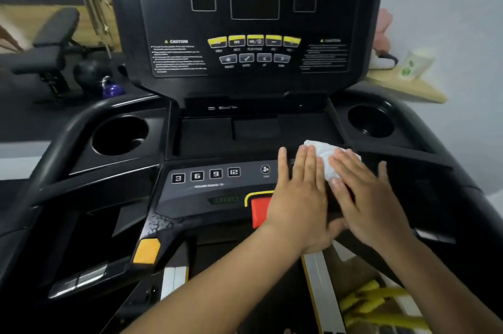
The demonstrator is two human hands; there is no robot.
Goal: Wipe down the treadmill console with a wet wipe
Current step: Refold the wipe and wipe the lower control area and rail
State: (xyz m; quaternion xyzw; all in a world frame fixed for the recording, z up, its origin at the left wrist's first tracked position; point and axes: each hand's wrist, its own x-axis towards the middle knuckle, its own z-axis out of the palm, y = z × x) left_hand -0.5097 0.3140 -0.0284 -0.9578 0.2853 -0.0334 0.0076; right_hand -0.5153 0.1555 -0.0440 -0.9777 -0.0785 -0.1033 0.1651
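Observation:
The black treadmill console [253,42] fills the middle of the view, with an upright display panel and a lower button panel [206,178] marked 3, 6, 9, 12. A white wet wipe [324,155] lies crumpled on the right part of the lower panel. My left hand [298,197] lies flat with its fingers together, its fingertips on the wipe's left edge. My right hand [364,197] presses flat on the wipe from the right, fingers slightly spread. My left hand partly covers a red stop button [260,209] with a yellow border.
Round cup holders sit left [119,135] and right [371,121] of the console tray. A wooden shelf [405,87] with a white cup [415,64] stands behind on the right. A weight bench [51,42] and kettlebells [111,88] are at the back left.

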